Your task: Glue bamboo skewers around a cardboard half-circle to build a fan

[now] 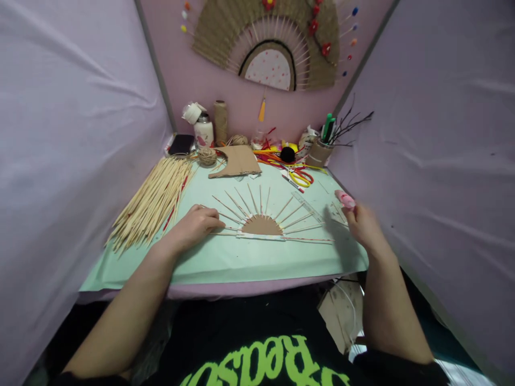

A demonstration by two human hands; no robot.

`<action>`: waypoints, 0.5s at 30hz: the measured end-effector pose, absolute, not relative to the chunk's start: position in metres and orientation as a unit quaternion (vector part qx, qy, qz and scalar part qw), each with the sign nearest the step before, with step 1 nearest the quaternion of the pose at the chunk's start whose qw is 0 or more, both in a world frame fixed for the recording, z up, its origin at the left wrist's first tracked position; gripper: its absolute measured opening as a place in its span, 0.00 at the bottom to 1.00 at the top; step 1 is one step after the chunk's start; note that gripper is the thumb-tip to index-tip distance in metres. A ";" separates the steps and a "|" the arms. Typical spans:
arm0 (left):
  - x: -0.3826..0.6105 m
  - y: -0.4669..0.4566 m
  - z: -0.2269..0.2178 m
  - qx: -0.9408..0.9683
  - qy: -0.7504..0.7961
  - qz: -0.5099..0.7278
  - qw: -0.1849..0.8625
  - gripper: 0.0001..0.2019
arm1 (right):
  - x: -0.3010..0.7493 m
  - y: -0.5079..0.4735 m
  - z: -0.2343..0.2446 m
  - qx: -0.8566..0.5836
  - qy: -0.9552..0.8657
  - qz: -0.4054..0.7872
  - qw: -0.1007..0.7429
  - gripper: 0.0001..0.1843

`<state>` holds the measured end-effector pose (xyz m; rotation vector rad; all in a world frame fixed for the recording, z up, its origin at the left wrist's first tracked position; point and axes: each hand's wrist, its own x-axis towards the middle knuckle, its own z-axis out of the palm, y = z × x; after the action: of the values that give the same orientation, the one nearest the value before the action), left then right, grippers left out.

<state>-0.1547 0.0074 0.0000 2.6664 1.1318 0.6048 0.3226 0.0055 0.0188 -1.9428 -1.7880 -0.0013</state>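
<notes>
A pale green cloth [209,265] lies between lilac curtains [80,107]. The left hand [197,222] rests with bent fingers at the leftmost sticks [231,219]; whether it pinches them, I cannot tell. The right hand [364,226] is closed around a pink tool [345,199]. Between them lies the stick fan [261,225], probably light, its sticks easy to snap; the cardboard half-disc [259,227], seemingly stiff, offers safer hold.

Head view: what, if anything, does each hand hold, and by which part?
Right hand: a pink object, by its lower end. Left hand: fingertips at thin wooden sticks; whether gripped cannot be told.
</notes>
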 end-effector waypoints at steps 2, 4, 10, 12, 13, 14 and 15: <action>-0.155 0.009 -0.002 0.896 0.380 0.209 0.091 0.13 | 0.339 0.014 0.011 -0.739 -0.651 -0.028 0.169 0.25; -0.155 0.008 -0.001 0.898 0.382 0.203 0.087 0.14 | 0.350 0.022 0.003 -0.751 -0.649 -0.043 0.114 0.26; -0.152 0.003 0.007 0.903 0.386 0.173 0.078 0.13 | 0.355 0.029 -0.010 -0.799 -0.598 -0.016 0.060 0.26; -0.151 0.002 0.009 0.903 0.388 0.167 0.074 0.13 | 0.346 0.023 -0.006 -0.808 -0.582 -0.021 0.089 0.24; -0.151 0.002 0.009 0.905 0.389 0.160 0.072 0.13 | 0.339 0.020 -0.002 -0.805 -0.581 -0.035 0.116 0.23; -0.151 0.002 0.009 0.906 0.389 0.152 0.069 0.14 | 0.329 0.016 0.002 -0.804 -0.574 -0.056 0.149 0.22; -0.151 0.002 0.009 0.908 0.388 0.146 0.067 0.14 | 0.317 0.011 0.007 -0.785 -0.592 -0.059 0.172 0.23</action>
<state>-0.1513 0.0024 0.0091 2.7353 1.1697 0.4397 0.3167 0.0114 0.0067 -2.2290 -1.6805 -0.1667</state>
